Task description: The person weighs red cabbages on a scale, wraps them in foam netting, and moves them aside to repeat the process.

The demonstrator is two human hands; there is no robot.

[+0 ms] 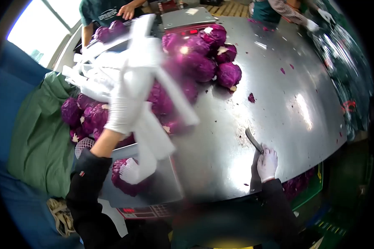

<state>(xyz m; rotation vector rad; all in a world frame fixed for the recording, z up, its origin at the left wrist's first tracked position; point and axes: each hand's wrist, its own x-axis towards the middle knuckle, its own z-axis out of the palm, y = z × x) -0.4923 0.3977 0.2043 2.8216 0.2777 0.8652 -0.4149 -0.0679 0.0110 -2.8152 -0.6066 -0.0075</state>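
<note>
My left hand (122,103), in a white glove, is raised over the table's left side and shut on a blurred bundle of white foam sleeves (141,54). Below it a red cabbage (126,182), partly wrapped in white foam net, lies on the platform of a scale (162,186). My right hand (266,164), also gloved, rests on the steel table (286,103) near its front edge and grips a knife (253,140) whose blade points away from me. A heap of red cabbages (207,62) lies at the back of the table, and more cabbages (85,114) lie at the left.
A green cloth (37,133) hangs at the left over something blue. A second scale (187,18) stands at the far edge. Another person's hand (126,10) and a person's gloved hand (311,25) work at the back. Purple leaf scraps (251,98) dot the table.
</note>
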